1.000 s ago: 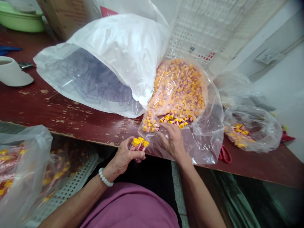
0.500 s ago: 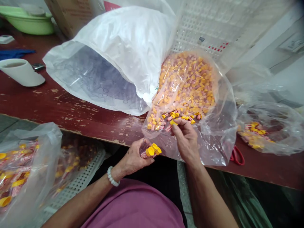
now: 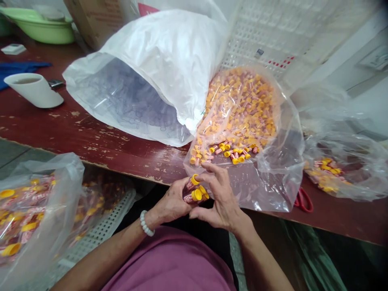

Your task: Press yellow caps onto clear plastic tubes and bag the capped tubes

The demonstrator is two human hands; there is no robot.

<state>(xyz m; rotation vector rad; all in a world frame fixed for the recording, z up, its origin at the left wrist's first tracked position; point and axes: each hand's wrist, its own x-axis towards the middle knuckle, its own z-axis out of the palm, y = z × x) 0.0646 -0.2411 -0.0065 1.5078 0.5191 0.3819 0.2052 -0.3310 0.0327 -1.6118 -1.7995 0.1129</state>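
Left hand [image 3: 172, 202] is gripping a bunch of small yellow-capped clear plastic tubes [image 3: 195, 192]; right hand [image 3: 218, 198] is pinching one tube's cap, just below the clear plastic bag of tubes [image 3: 242, 117].

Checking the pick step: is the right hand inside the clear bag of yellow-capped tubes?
No, the right hand is outside the bag, touching the tubes the left hand holds.

Table [image 3: 91, 137], left centre: wood, dark red paint, matt, scuffed and chipped at the edge. Centre bag [image 3: 273, 178]: clear glossy plastic film, crinkled. Sack [image 3: 169, 60], top: white woven plastic, matt. Capped tubes [image 3: 195, 190]: clear plastic, smooth glossy yellow caps. Crate [image 3: 273, 28], upper right: white plastic lattice. Shirt [image 3: 169, 266], bottom: purple matt cloth.
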